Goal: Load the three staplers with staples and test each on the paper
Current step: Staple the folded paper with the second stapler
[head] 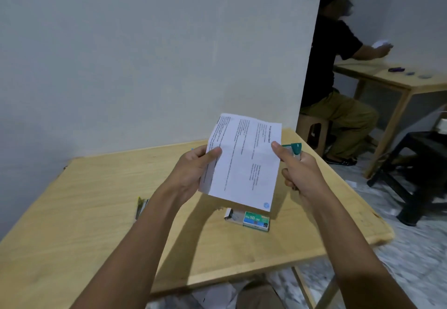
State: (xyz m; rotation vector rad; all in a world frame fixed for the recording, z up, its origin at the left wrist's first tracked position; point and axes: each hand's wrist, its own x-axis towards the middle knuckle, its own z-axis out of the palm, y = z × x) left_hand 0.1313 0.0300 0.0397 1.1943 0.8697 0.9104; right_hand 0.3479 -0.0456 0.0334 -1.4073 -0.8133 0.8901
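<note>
Above the middle of the bench [96, 212], the folded printed paper [244, 161] is held in the air, tilted, between both hands. The left grip [196, 166] pinches its left edge, thumb on top. The right grip [300, 170] is curled round a teal stapler [295, 148], its thumb pressing the paper's right edge; whether the sheet sits inside the stapler's mouth is hidden. Directly beneath, a green staple box [254, 220] lies open toward the bench's right edge, and a yellowish object [140, 206], too blurred to identify, lies left of it. With the sheet unsupported, a squeeze could buckle it or catch only the margin. The thumb sits close to the stapler's head and could be nipped.
</note>
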